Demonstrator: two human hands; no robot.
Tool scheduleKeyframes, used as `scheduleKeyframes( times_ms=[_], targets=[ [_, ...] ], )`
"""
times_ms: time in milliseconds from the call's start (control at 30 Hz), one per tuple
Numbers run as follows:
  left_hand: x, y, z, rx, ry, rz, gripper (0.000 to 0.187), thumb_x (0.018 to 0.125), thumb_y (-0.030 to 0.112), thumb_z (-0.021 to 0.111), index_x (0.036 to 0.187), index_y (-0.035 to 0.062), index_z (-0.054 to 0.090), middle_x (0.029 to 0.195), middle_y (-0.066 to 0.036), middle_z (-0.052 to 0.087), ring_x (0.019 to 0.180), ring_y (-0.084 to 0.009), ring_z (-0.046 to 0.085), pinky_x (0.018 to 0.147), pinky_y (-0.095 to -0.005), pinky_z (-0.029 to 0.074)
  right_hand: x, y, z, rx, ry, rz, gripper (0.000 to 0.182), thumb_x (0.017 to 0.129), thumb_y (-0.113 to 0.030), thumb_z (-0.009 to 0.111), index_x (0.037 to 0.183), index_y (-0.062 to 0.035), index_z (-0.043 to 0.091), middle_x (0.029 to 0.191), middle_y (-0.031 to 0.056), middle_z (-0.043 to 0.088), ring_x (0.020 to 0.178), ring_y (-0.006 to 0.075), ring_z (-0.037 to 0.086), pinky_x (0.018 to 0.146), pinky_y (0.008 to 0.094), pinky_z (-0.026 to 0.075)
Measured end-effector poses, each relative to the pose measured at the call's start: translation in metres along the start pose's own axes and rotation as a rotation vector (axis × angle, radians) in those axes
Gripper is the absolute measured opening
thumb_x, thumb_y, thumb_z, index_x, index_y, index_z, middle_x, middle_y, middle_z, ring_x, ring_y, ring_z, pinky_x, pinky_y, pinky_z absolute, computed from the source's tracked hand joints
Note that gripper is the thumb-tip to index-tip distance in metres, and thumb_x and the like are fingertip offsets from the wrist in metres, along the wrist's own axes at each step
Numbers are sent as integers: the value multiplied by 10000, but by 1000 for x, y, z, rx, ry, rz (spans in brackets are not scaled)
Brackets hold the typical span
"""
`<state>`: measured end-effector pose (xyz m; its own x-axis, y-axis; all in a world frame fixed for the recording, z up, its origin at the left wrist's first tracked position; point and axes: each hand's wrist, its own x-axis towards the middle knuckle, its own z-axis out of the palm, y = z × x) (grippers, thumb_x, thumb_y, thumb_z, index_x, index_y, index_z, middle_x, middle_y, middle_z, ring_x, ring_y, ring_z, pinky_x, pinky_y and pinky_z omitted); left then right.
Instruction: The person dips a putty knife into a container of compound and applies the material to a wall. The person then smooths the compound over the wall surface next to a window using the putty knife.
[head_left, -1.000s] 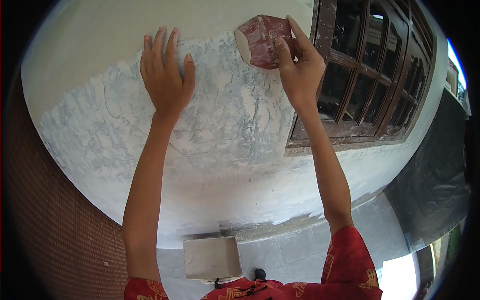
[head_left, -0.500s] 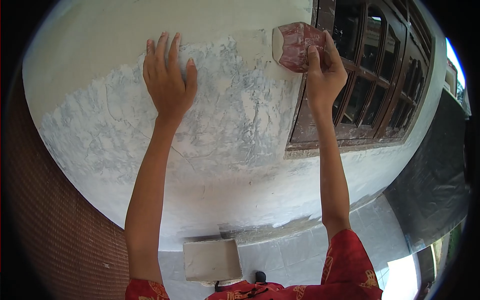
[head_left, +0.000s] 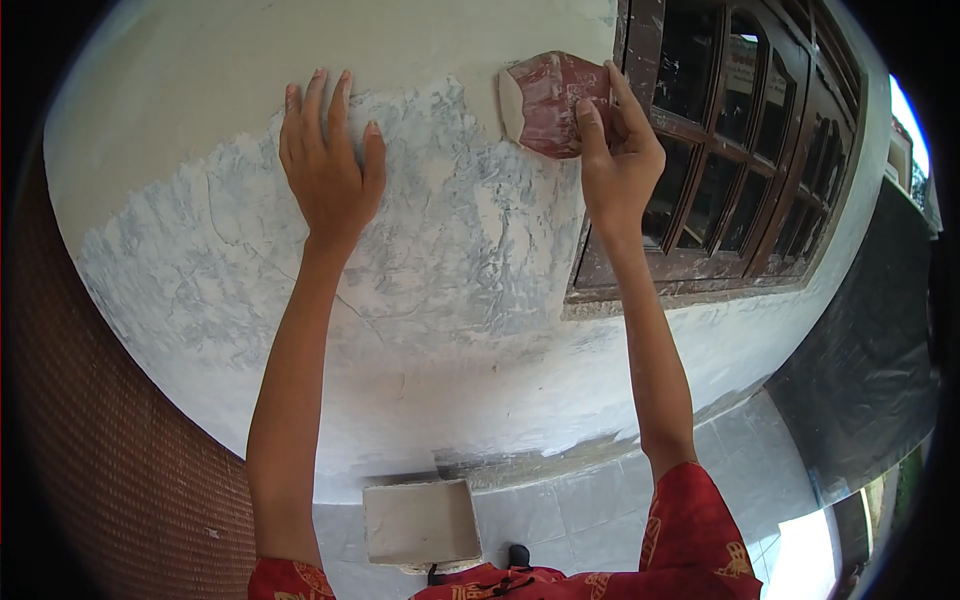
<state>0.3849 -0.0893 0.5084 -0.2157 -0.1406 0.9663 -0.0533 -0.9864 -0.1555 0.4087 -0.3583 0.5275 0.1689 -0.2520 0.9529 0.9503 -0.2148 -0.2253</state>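
Note:
My right hand grips a dark red, flat scraper between thumb and fingers. Pale paste lies along the scraper's left edge, which is against the wall near the window frame. My left hand, fingers spread, rests on the wall with nothing in it. Around and below my hands the wall carries rough white and grey patches, while its upper part is smoother and cream coloured.
A brown wooden window with glass panes is at the right. Below, a rectangular container of pale paste is above the grey tiled floor. Woven matting lines the left side; a black sheet hangs at the far right.
My right hand and the scraper have moved left and slightly down, away from the window. My left hand has barely shifted on the wall.

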Motion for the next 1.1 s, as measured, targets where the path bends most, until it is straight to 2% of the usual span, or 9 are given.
scheduleKeyframes(
  times_ms=[100,167,233,433,567,733,833,967,1100],
  targets=[
    [0,1,0,0,4,-1,507,975,285,493,1455,124,476,1507,-128,430,1442,-369,322,1141,-526,260,-2,8,4,-117,-78,-105,431,933,-46,662,1358,-31,595,942,90,731,831,85,642,788,252,543],
    [0,0,-1,11,5,-9,508,975,286,493,1455,123,477,1506,-130,430,1441,-370,323,1141,-526,261,9,18,-7,40,111,-24,431,932,-53,668,1357,-32,596,934,96,732,836,86,647,781,246,540],
    [0,3,-1,26,-11,-3,507,977,291,491,1455,122,478,1504,-139,430,1438,-372,329,1138,-529,263,13,12,-12,41,131,36,429,936,-51,664,1359,-29,593,927,100,731,842,91,654,784,244,541],
    [0,-1,0,6,-1,1,511,970,286,497,1456,127,476,1511,-128,423,1444,-369,318,1144,-530,254,1,6,8,-52,-63,-28,436,904,-80,704,1333,-64,627,931,115,740,838,103,667,765,273,534],
    [-1,2,-1,20,-8,-20,515,968,285,499,1458,128,475,1513,-131,420,1445,-370,315,1146,-532,250,16,19,-15,117,146,67,450,913,-60,688,1355,-51,603,987,141,747,854,108,673,768,270,535],
    [-1,0,0,0,2,-5,515,968,283,503,1461,135,473,1515,-125,415,1446,-365,313,1143,-540,252,2,10,1,95,-47,44,449,918,-57,681,1360,-51,600,915,107,724,836,95,654,759,254,528],
    [-1,0,0,-7,5,-9,515,970,282,503,1462,134,471,1512,-129,418,1445,-369,314,1142,-535,257,4,17,-3,-69,7,11,444,920,-54,678,1357,-43,600,921,113,727,855,98,661,773,255,534],
    [0,2,-2,21,-23,-12,514,971,276,500,1463,129,470,1510,-139,420,1442,-378,317,1135,-531,267,13,14,-10,195,125,102,445,919,-42,671,1357,-25,592,941,125,732,881,108,676,791,255,546],
    [-1,1,0,-2,4,-7,512,966,267,507,1460,134,473,1513,-129,416,1440,-379,316,1132,-533,268,-1,6,8,-56,-100,-34,441,932,-23,652,1367,-31,582,934,110,730,857,96,663,796,260,550]
  ],
)
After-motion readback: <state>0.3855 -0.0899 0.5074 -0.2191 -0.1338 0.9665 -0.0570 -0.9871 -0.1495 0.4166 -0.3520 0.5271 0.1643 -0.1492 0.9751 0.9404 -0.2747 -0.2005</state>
